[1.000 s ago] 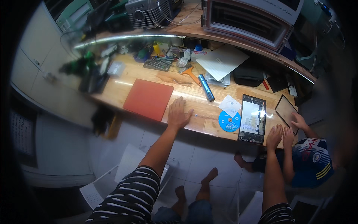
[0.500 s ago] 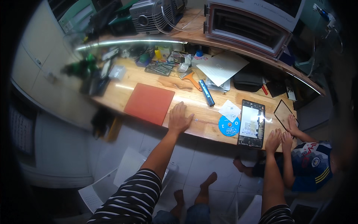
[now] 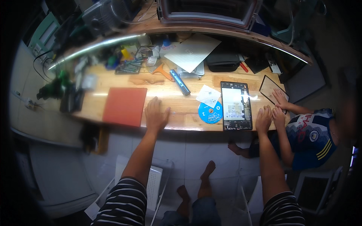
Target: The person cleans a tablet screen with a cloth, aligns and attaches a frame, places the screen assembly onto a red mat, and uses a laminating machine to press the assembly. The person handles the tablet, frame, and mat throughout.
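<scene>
My left hand (image 3: 157, 115) lies on the wooden bench near its front edge, fingers extended and thumb apart, just right of a red square mat (image 3: 125, 106). Nothing is in it. My right hand (image 3: 263, 119) rests at the front edge with fingers laid out, right of an opened tablet (image 3: 236, 106) whose white battery and circuit boards are exposed. Left of the tablet lie a blue disc (image 3: 209, 114) and a white paper slip (image 3: 207, 96), partly over the disc. Another person's hands (image 3: 280, 100) are close beside my right hand, one over a black-framed panel (image 3: 268, 89).
Behind are a blue cylindrical tool (image 3: 180, 82), an orange-handled scraper (image 3: 163, 72), a white sheet (image 3: 192, 52), a black case (image 3: 223, 61), a red pen-like item (image 3: 244, 67) and several small tools (image 3: 129, 66). A lit shelf (image 3: 211, 30) overhangs the bench. A white chair (image 3: 154, 184) stands below left.
My view has turned, so the bench and its things sit further left and higher in the picture. Both my hands stay resting on the bench.
</scene>
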The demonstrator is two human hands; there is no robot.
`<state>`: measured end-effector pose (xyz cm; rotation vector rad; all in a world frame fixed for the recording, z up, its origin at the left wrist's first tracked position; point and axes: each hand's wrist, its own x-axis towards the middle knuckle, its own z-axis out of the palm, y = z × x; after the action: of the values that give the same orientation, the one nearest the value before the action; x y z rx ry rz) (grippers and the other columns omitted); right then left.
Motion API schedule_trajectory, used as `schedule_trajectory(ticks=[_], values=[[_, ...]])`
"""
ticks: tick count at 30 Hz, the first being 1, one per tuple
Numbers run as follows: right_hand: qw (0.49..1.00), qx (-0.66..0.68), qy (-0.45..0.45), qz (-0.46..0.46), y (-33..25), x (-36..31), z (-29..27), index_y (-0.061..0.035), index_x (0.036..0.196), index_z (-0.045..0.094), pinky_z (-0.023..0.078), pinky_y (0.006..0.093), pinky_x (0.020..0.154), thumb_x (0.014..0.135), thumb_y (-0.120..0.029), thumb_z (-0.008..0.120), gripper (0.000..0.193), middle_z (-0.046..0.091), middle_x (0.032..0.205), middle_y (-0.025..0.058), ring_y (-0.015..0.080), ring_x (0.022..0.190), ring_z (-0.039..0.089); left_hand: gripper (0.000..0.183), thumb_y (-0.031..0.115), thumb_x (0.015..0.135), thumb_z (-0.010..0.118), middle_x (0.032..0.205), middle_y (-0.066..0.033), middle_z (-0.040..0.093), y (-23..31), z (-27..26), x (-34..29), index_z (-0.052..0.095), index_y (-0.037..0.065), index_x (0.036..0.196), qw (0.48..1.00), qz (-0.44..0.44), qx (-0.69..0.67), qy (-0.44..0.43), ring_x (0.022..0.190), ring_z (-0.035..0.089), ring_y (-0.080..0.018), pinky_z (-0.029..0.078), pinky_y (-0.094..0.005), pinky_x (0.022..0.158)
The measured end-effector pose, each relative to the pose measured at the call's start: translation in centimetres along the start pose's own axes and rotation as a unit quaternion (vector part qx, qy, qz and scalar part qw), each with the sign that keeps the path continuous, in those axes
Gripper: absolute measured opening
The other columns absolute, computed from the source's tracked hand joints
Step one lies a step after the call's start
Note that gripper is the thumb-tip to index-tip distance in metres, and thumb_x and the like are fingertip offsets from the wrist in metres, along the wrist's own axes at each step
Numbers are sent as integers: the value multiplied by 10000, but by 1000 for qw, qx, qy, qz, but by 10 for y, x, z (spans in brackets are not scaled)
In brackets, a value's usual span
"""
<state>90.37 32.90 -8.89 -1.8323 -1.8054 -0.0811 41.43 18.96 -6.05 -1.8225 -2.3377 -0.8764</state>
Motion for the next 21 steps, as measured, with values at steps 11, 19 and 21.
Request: schedule_trajectory(ticks=[11, 19, 21], values=[[1000, -8, -3, -3, 1, 2, 1, -13, 1237, 552, 361, 482, 1056, 998, -268, 510, 352, 513, 1383, 168, 363, 1280, 470, 507, 392, 904, 653, 1396, -187, 502, -8, 7, -2, 542, 26, 1237, 999, 16, 28, 8, 1322, 429, -345, 316, -484, 1069], [1000, -5, -6, -2, 6, 2, 3, -11, 1243, 550, 355, 483, 1060, 996, -266, 510, 358, 510, 1389, 168, 370, 1284, 464, 492, 398, 923, 636, 1416, -179, 496, -7, 6, -2, 549, 32, 1240, 1000, 9, 16, 6, 1337, 420, -339, 296, -480, 1093], [1000, 3, -9, -3, 6, 2, 4, -10, 1246, 549, 352, 485, 1063, 996, -266, 510, 360, 508, 1392, 168, 370, 1286, 462, 488, 358, 905, 654, 1376, -204, 507, -6, 5, -2, 536, 15, 1232, 1000, 16, 23, 5, 1302, 437, -357, 320, -487, 1055]])
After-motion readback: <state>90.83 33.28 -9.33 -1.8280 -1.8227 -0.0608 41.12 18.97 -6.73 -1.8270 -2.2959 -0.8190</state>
